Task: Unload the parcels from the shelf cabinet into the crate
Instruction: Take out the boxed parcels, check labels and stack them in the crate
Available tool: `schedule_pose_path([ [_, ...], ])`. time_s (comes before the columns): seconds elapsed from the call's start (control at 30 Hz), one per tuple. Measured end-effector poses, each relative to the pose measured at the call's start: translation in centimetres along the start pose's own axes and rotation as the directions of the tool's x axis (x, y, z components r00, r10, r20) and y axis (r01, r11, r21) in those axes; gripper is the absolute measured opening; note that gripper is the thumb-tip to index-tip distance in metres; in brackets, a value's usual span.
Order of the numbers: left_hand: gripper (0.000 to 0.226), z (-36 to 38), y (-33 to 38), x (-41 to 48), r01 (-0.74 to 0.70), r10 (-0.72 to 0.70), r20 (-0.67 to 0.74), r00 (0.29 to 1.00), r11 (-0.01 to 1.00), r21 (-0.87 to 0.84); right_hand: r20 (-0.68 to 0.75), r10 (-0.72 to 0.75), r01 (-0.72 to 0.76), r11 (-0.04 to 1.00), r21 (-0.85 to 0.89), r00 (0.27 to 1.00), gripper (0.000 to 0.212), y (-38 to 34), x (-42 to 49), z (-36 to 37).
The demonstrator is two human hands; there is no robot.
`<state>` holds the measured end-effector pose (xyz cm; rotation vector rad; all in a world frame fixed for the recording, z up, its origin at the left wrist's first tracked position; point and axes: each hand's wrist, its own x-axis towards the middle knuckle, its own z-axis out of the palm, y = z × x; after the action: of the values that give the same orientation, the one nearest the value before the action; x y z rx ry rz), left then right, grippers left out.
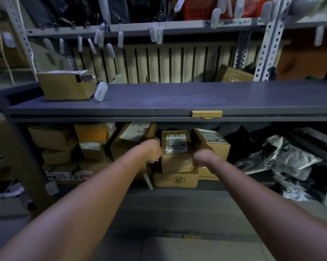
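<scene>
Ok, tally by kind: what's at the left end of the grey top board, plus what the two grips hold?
Cardboard box: 1
Metal clip: 1
White tag: 1
Labelled box, held between left grip and right grip: 1
Total: 4

Right hand (201,157) is hiding its fingers behind its own wrist; hold unreadable. Left hand (154,150) fingertips are sitting out of sight against the labelled box (176,162). Print just above the grip is reading as blur. Both forearms are running off the bottom edge.
</scene>
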<state>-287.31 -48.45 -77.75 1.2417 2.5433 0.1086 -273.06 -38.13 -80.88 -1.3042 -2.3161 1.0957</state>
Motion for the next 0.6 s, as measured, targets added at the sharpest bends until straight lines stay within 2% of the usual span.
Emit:
schedule_pose_path([
  [0.07,0.036,0.4,0.3,-1.0,-0.009,0.006,-0.027,1.000,0.995,-0.099,0.004,0.030,-0.031,0.999,0.015,1.000,0.022,0.2,-1.0,-0.1],
  [0.1,0.039,0.4,0.5,-1.9,-0.016,0.015,-0.004,1.000,0.997,-0.073,-0.007,0.036,-0.036,0.999,0.029,0.999,0.022,0.3,-1.4,-0.1],
  [0.13,0.041,1.0,0.3,-2.5,-0.082,0.082,0.023,0.996,0.996,-0.032,-0.024,0.035,-0.033,0.998,0.059,0.999,0.020,0.4,-1.7,0.0],
  [0.17,0.041,1.3,0.4,-3.3,-0.048,0.053,0.041,0.998,0.994,-0.098,-0.037,0.033,-0.030,0.996,0.089,0.999,0.018,0.5,-2.0,0.0],
  [0.2,0.039,1.2,0.6,-3.7,0.008,-0.001,0.022,1.000,0.955,-0.296,-0.044,0.034,-0.029,0.993,0.116,0.998,0.015,0.5,-2.3,0.0],
  [0.23,0.037,1.0,0.5,-4.0,0.059,-0.066,0.005,0.998,0.852,-0.520,-0.051,0.032,-0.025,0.990,0.141,0.998,0.013,0.6,-2.7,-0.1],
  [0.3,0.037,1.0,0.3,-4.7,0.009,-0.058,-0.054,0.997,0.759,-0.651,-0.070,0.009,0.005,0.980,0.197,0.997,0.014,0.5,-3.6,-0.3],
  [0.37,0.042,1.1,0.0,-6.2,0.019,-0.021,0.006,1.000,0.719,-0.695,-0.107,-0.007,0.033,0.970,0.240,0.994,0.018,0.2,-4.9,-0.5],
  [0.4,0.043,1.2,-0.1,-7.0,0.001,-0.013,-0.012,1.000,0.704,-0.711,-0.127,-0.011,0.044,0.966,0.255,0.992,0.019,0.2,-5.6,-0.5],
  [0.5,0.026,1.5,-1.0,-9.5,-0.041,-0.009,-0.062,0.998,0.646,-0.763,-0.175,-0.024,0.077,0.950,0.303,0.984,0.018,0.4,-8.2,-0.3],
  [0.6,0.012,2.1,-1.9,-12.7,-0.034,-0.011,-0.049,0.999,0.573,-0.819,-0.204,-0.006,0.084,0.923,0.375,0.979,0.016,1.2,-11.7,0.1],
])
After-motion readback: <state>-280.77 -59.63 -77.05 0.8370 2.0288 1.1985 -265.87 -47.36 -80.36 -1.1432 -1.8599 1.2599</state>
